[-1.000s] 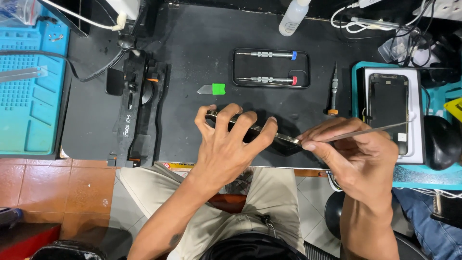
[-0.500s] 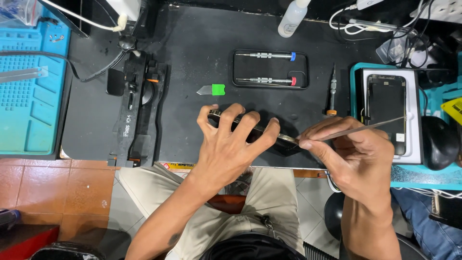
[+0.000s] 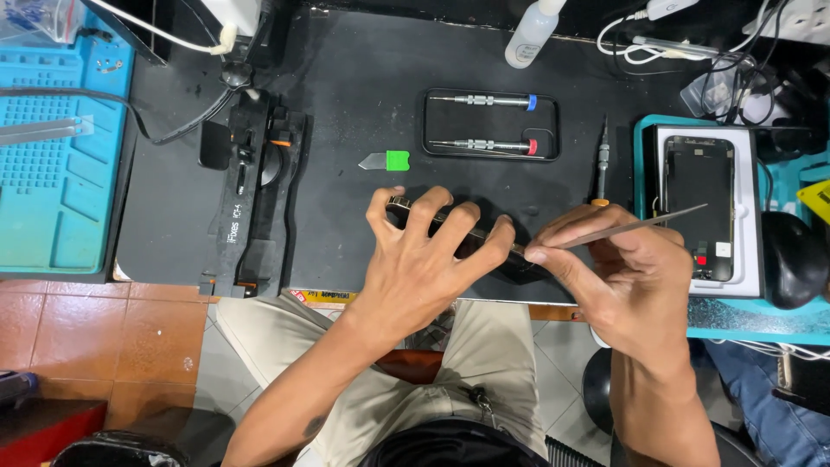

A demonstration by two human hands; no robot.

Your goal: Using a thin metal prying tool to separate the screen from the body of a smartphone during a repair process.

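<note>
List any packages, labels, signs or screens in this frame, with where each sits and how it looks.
Dark rectangular phone screen panel: right side, lying flat in a white tray, glass unlit.
Small red and white stickers: on that panel's lower end.
Yellow tag: far right edge, partly cut off.
Yellow and red label strip: front edge of the black work mat, left of the left hand.
White printed marking: on the black clamp fixture, left of centre.

phone (image 3: 450, 227): dark glossy body with a shiny metal edge, under the left hand (image 3: 424, 264)
spudger (image 3: 627, 227): thin bare metal, dull sheen, in the right hand (image 3: 618, 268)
work mat (image 3: 363, 78): black, matt, scuffed
screwdrivers (image 3: 484, 101): knurled metal shafts, coloured plastic caps
side mat (image 3: 52, 173): blue, soft-looking, ribbed
floor tiles (image 3: 130, 337): reddish, smooth
</note>
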